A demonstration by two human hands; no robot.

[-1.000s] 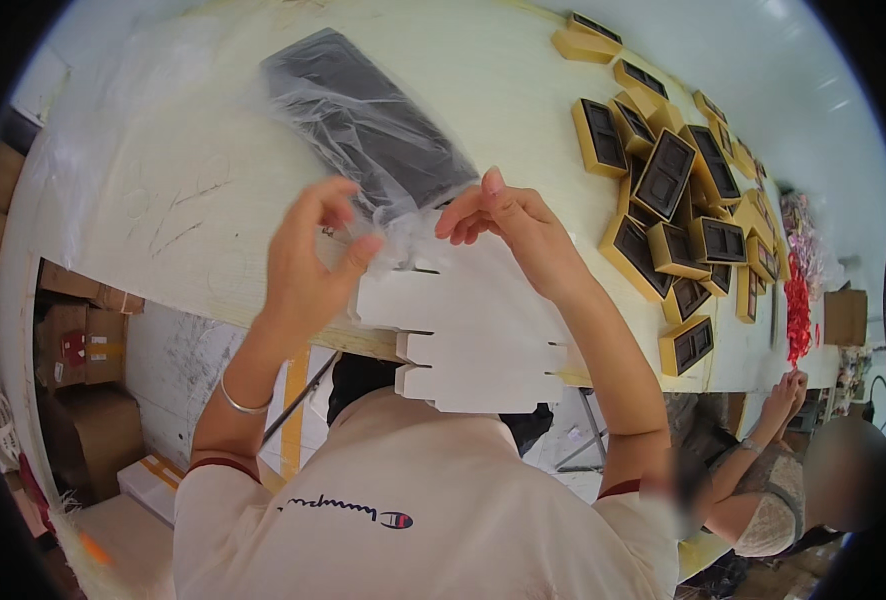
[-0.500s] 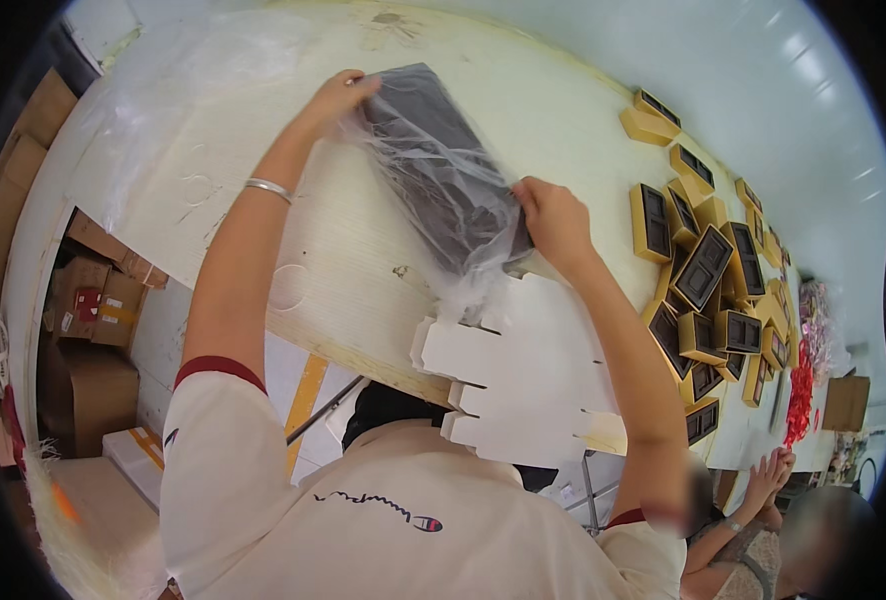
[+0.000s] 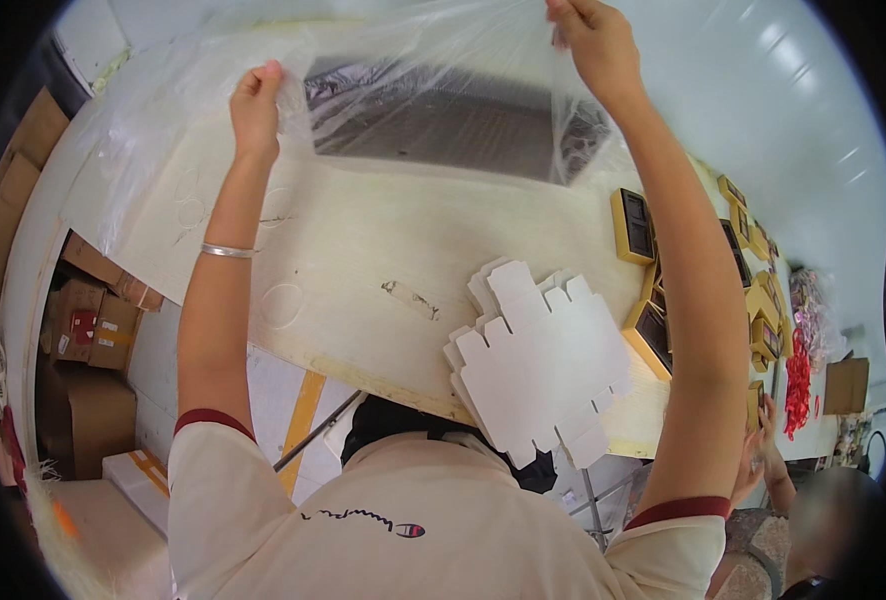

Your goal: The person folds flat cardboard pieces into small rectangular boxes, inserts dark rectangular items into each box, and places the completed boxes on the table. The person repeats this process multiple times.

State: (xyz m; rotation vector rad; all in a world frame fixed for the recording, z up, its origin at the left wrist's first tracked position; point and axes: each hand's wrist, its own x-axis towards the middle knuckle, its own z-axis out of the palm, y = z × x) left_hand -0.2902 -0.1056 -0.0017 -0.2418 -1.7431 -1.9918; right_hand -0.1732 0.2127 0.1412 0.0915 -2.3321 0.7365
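Note:
Over the far side of the table I hold up a clear plastic bag (image 3: 443,45), stretched between my two hands. My left hand (image 3: 256,112) pinches its film on the left. My right hand (image 3: 600,50), higher and farther right, grips the bag's upper right part. Inside or behind the film is a dark grey flat rectangular stack (image 3: 443,125), lying lengthwise from left to right; I cannot tell which. Nearer to me, a pile of white flat die-cut cardboard blanks (image 3: 543,350) with tabs and slots rests at the table's front edge.
Yellow boxes with black compartment inserts (image 3: 653,335) lie heaped at the right, partly behind my right arm. Red ribbon-like material (image 3: 797,390) hangs farther right, near a co-worker's hand (image 3: 766,440). Loose clear film (image 3: 138,150) covers the table's far left; brown cartons (image 3: 88,410) stand below.
Both hands have moved farther away, spreading the plastic film. The dark stack has turned from slanting to nearly crosswise. The white blanks appear shifted and turned.

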